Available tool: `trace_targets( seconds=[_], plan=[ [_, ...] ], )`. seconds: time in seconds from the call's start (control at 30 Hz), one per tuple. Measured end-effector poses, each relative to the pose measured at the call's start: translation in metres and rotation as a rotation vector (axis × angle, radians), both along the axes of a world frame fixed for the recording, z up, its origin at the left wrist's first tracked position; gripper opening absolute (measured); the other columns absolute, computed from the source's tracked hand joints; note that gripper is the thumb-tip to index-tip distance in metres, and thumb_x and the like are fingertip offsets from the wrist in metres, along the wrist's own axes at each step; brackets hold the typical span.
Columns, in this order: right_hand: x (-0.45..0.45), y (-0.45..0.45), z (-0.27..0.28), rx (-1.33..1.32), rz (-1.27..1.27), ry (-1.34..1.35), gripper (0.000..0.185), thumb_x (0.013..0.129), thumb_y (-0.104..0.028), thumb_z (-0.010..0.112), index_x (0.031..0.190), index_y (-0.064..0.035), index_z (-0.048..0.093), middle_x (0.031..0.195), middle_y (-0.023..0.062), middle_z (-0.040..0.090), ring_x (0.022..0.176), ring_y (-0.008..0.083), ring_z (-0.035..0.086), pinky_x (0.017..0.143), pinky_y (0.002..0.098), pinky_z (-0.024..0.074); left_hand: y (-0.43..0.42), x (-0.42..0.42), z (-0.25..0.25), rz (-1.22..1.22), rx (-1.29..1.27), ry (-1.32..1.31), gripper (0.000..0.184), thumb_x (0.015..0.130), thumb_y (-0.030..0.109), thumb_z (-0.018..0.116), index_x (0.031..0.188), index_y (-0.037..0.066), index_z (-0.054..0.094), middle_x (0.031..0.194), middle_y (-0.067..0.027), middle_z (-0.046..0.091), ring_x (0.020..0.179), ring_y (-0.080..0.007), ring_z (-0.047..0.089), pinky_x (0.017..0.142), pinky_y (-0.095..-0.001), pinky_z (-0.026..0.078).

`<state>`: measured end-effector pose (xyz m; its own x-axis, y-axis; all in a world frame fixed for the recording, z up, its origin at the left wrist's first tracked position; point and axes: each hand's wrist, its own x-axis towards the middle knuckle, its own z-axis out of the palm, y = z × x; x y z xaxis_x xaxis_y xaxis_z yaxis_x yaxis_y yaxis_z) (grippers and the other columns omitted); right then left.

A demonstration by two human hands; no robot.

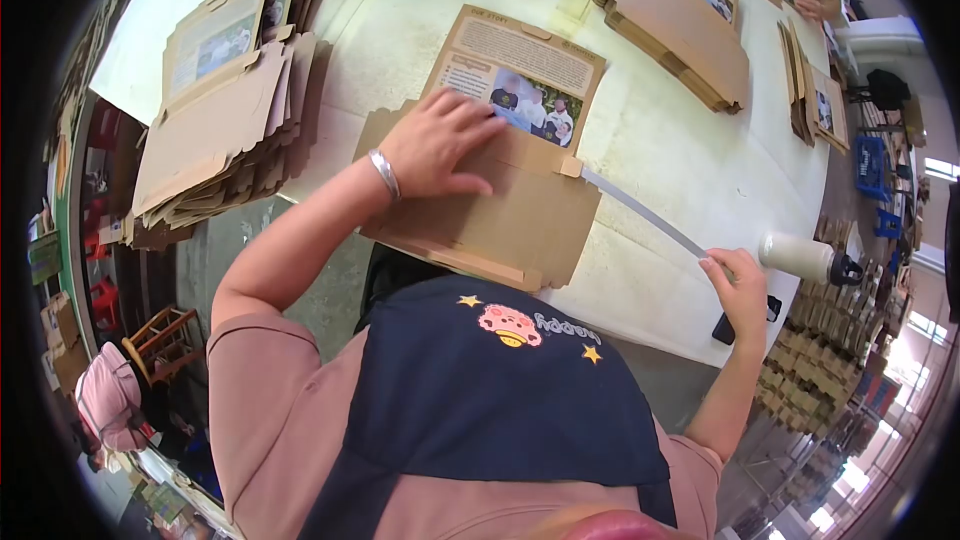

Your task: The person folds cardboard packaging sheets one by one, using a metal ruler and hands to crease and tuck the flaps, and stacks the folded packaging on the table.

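A flat brown cardboard box blank point(500, 210) lies unfolded on the white table, its upper panel printed with text and a photo of people. My left hand point(445, 145) rests on the blank's left part with its fingers spread, touching the edge of the photo. A long thin grey strip point(645, 208) runs from a small tab at the blank's right side down to the right. Its far end is pinched between the fingers of my right hand point(735, 285), beside the table's front edge.
Stacks of cardboard blanks point(215, 140) stand at the left, with another stack point(680, 25) at the upper right. A white bottle point(805, 258) with a dark cap lies near my right hand, by a dark object point(725, 328). A co-worker's hand point(818, 6) shows at the top right.
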<state>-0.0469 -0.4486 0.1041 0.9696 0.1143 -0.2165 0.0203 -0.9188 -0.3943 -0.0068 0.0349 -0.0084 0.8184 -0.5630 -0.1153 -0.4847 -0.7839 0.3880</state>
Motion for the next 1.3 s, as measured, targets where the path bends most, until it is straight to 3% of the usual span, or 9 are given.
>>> trace_targets(
  seconds=[0.07,0.13,0.2,0.4,0.93,1.1,1.2,1.27,1.3],
  plan=[
    [0.002,-0.004,-0.001,-0.012,0.027,-0.004,0.021,0.09,-0.019,0.08,0.101,-0.0024,0.076,0.086,0.0086,0.069,0.078,0.0186,0.065,0.072,0.0327,0.0495,0.002,0.012,-0.002,0.056,-0.108,0.046,0.096,0.078,0.077,0.068,0.151,0.017,0.052,0.162,-0.0143,0.041,0.152,-0.0376,0.032,0.125,-0.0567,0.021],
    [0.007,-0.01,0.0,-0.028,0.05,-0.004,0.02,0.09,-0.02,0.08,0.1,-0.0022,0.076,0.084,0.0087,0.069,0.076,0.0182,0.064,0.07,0.0328,0.0491,-0.001,0.015,-0.011,0.029,-0.057,-0.351,0.1,0.075,0.078,0.07,0.151,0.016,0.052,0.161,-0.0139,0.042,0.152,-0.038,0.031,0.126,-0.0577,0.02],
    [0.017,-0.016,0.0,-0.085,0.0,0.243,0.021,0.091,-0.021,0.079,0.098,-0.0017,0.076,0.08,0.0091,0.069,0.072,0.019,0.064,0.068,0.033,0.0494,-0.002,0.016,-0.013,0.033,-0.026,-0.301,0.103,0.074,0.08,0.07,0.152,0.016,0.051,0.165,-0.0141,0.038,0.154,-0.0381,0.028,0.127,-0.0571,0.017],
    [0.038,-0.021,-0.048,0.129,0.275,0.026,0.025,0.092,-0.027,0.078,0.094,-0.0018,0.075,0.082,0.0154,0.072,0.068,0.0284,0.067,0.066,0.0361,0.0523,-0.004,0.015,-0.013,0.034,-0.037,-0.285,0.103,0.074,0.078,0.072,0.153,0.017,0.05,0.165,-0.0154,0.038,0.155,-0.0387,0.028,0.128,-0.0575,0.016],
    [0.067,0.112,-0.076,0.147,0.355,0.014,0.025,0.097,-0.027,0.072,0.089,-0.0029,0.072,0.074,0.0116,0.069,0.061,0.0232,0.063,0.06,0.0339,0.0504,-0.006,0.016,-0.017,0.033,-0.109,-0.314,0.098,0.073,0.077,0.074,0.149,0.018,0.054,0.162,-0.0172,0.042,0.152,-0.0394,0.032,0.126,-0.0579,0.019],
    [0.113,0.091,-0.053,0.393,0.239,1.119,0.031,0.106,-0.034,0.06,0.093,-0.0062,0.063,0.067,-0.0038,0.057,0.059,0.0055,0.053,0.054,0.0247,0.0419,-0.004,0.012,-0.016,0.049,-0.137,-0.367,0.098,0.072,0.078,0.073,0.148,0.019,0.056,0.161,-0.0168,0.043,0.151,-0.0386,0.034,0.125,-0.0602,0.02],
    [0.108,0.085,-0.064,0.43,0.156,1.26,0.029,0.107,-0.033,0.057,0.095,-0.0067,0.059,0.067,-0.005,0.056,0.06,0.004,0.054,0.053,0.0238,0.0406,-0.004,0.013,-0.017,0.051,-0.126,-0.369,0.097,0.073,0.078,0.072,0.148,0.019,0.056,0.161,-0.0163,0.044,0.151,-0.038,0.034,0.124,-0.0614,0.021],
    [0.093,0.082,-0.075,0.347,0.237,1.12,0.025,0.107,-0.03,0.056,0.098,-0.0068,0.059,0.069,0.0021,0.061,0.057,0.0142,0.057,0.053,0.028,0.043,-0.004,0.013,-0.018,0.025,-0.128,-0.379,0.095,0.074,0.077,0.072,0.147,0.019,0.057,0.161,-0.0164,0.044,0.151,-0.0381,0.035,0.124,-0.0601,0.023],
    [0.083,0.079,-0.08,0.191,0.473,0.675,0.021,0.105,-0.028,0.058,0.101,-0.0073,0.06,0.074,0.0068,0.063,0.059,0.022,0.06,0.054,0.032,0.0465,-0.004,0.012,-0.017,0.032,-0.131,-0.378,0.095,0.074,0.077,0.072,0.147,0.019,0.057,0.161,-0.0164,0.044,0.151,-0.0381,0.035,0.124,-0.0601,0.023]
  ],
)
